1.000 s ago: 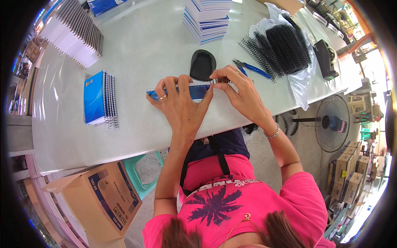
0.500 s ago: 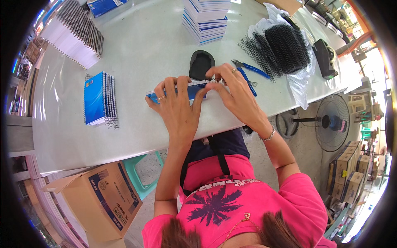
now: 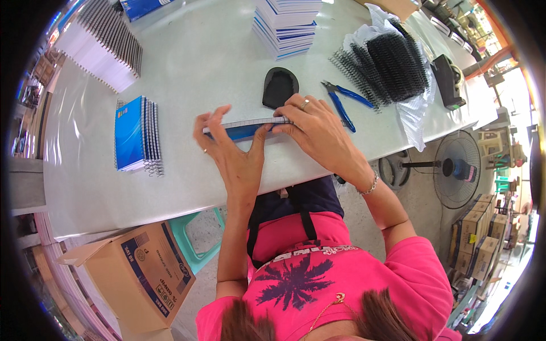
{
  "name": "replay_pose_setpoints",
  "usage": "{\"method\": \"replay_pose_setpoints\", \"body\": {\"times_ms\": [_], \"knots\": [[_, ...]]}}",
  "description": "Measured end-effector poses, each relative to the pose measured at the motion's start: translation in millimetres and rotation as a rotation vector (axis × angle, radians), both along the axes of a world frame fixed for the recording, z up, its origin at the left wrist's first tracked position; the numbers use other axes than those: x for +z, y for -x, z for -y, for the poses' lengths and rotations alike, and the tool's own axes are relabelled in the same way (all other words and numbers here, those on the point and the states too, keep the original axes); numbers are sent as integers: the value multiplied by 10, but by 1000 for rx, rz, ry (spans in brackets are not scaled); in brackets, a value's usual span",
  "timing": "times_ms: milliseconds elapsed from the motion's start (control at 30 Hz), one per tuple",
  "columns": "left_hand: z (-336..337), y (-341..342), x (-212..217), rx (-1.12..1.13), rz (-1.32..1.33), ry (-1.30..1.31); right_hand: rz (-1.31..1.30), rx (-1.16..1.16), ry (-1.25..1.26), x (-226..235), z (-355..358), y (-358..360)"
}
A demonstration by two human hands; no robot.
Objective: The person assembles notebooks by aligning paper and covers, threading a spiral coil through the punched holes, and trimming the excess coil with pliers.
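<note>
A small blue notebook [image 3: 243,132] stands on its long edge near the table's front, its row of binding holes facing up. My left hand [image 3: 236,162] holds it, thumb against the near cover and fingers spread around its left end, slightly blurred. My right hand [image 3: 321,131] closes on the notebook's right end, where a bit of dark wire coil shows at the spine. Most of that coil is hidden by the fingers. Just beyond lies a black rounded tray [image 3: 280,88]. Blue-handled cutting pliers [image 3: 344,105] lie to the right of it.
Finished-looking spiral notebooks [image 3: 131,133] lie at left, a tall bound stack [image 3: 108,48] behind them. Unbound books [image 3: 284,31] are piled at the back. Black coils [image 3: 392,65] rest on plastic beside a tape dispenser [image 3: 448,82]. A carton [image 3: 142,273] and a fan [image 3: 456,162] stand below table level.
My left fingers have lifted off the top edge and shifted to the notebook's left end. My right hand has turned and lowered over the right end, covering the coil that showed there.
</note>
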State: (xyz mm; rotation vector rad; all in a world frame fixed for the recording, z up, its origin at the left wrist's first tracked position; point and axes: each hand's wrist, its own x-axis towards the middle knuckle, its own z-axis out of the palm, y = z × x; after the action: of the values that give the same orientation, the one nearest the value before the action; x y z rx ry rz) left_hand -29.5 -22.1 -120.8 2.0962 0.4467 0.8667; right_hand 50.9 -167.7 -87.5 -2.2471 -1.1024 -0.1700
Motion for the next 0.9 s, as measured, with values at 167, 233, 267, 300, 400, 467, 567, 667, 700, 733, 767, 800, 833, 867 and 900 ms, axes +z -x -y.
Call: {"method": "replay_pose_setpoints", "body": {"times_ms": [167,233,267,300,400,467,567,667,700,733,767,800,833,867,900], "knots": [[-149,15,-82,-89,-75,39,-246,181,39,40,77,-202],[-177,-4,-9,-126,-91,52,-255,116,60,157,126,-396],[-222,6,-2,-152,-101,47,-260,92,68,206,112,-479],[-267,4,-2,-186,-109,43,-199,37,129,148,99,-550],[-349,-6,-12,-244,-76,3,-54,87,194,-200,49,-693],[-363,-11,-24,-258,-54,2,-173,87,157,-215,57,-725],[-360,-7,-33,-257,-50,31,-685,209,-62,-66,153,-735],[-350,-5,-36,-260,-47,31,-1087,421,-379,-22,390,-703],[-344,-9,-30,-263,-43,35,-1161,511,-444,-54,467,-702],[-343,-13,-30,-267,-38,39,-1233,601,-510,-89,525,-697],[-344,-19,-41,-267,-42,47,-1162,598,-502,-57,514,-657],[-348,-24,-54,-267,-46,56,-1069,612,-319,0,505,-659],[-348,-23,-65,-268,-50,64,-973,457,-143,51,495,-613],[-355,-21,-61,-264,-41,51,-868,303,28,170,422,-516],[-362,-17,-57,-260,-33,39,-914,342,-82,157,432,-489]]}}
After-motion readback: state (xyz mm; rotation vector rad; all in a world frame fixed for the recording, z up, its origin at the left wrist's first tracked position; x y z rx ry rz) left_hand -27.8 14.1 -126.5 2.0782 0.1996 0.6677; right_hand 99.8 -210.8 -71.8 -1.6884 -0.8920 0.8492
